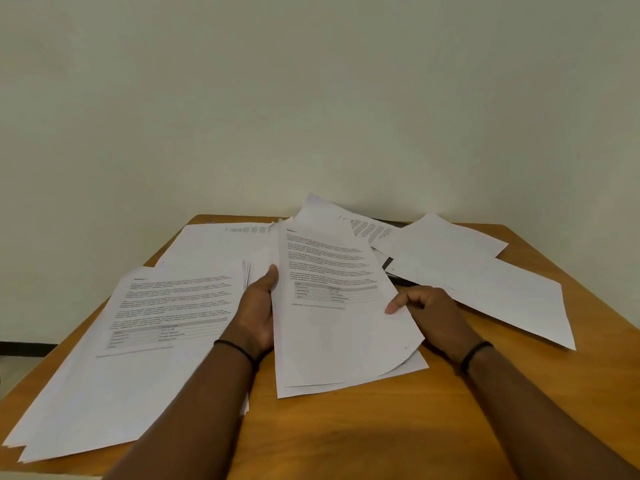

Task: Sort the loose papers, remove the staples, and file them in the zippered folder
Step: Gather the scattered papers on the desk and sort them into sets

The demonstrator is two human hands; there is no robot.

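A person sits at a wooden desk [398,427] strewn with printed papers, seen from above their own forearms. Both hands hold one thin set [332,306] of a few sheets, raised slightly at the middle of the desk. The left hand [258,313] grips the set's left edge, thumb on top. The right hand [424,306] pinches the right edge, fingers curled, thumb pressing the top page. The lower right corners of the sheets curl and fan apart.

A larger stack [138,358] lies at the left, its near corners hanging over the desk's front edge. More loose sheets [478,289] spread to the right and at the back by the wall.

What could go wrong: the overhanging stack looks likely to slide to the floor if an arm brushes it. The held sheets might slip out of order, since the grip is only at the edges. A staple cannot be made out; if one is there, pulling pages apart could tear them.

A dark object [389,263], possibly the folder, peeks from under the right-hand sheets. Whether it is open, or what it holds, cannot be told.
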